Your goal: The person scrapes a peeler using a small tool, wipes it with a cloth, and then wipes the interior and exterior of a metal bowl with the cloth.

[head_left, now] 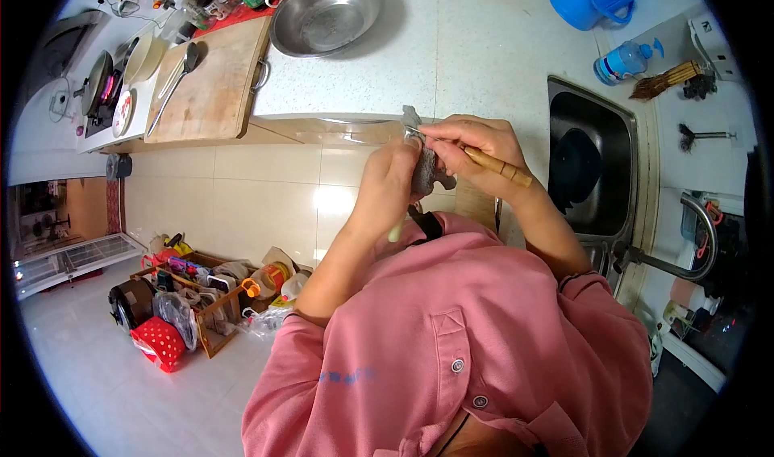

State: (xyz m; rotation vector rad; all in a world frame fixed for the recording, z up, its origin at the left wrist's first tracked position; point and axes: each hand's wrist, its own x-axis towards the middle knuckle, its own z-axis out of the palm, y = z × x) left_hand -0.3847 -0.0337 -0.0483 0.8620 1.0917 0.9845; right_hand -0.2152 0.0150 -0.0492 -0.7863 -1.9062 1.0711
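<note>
My left hand (389,179) is closed around a crumpled grey cloth (426,171), held in front of my chest near the counter's front edge. In my right hand (480,146) is a tool with a jointed, bamboo-like handle (500,166). A thin metal part of it seems to meet the cloth at my left fingertips; its working end is hidden. The two hands touch or nearly touch. A pale green, rod-like end (395,233) shows below my left hand, and what it belongs to is hidden.
A metal basin (326,17) and a wooden cutting board (214,86) with a ladle (181,78) stand on the counter. The black sink (617,118) is to the right, near a blue soap bottle (622,63) and a blue jug (592,1). A filled wooden rack (214,328) stands on the floor.
</note>
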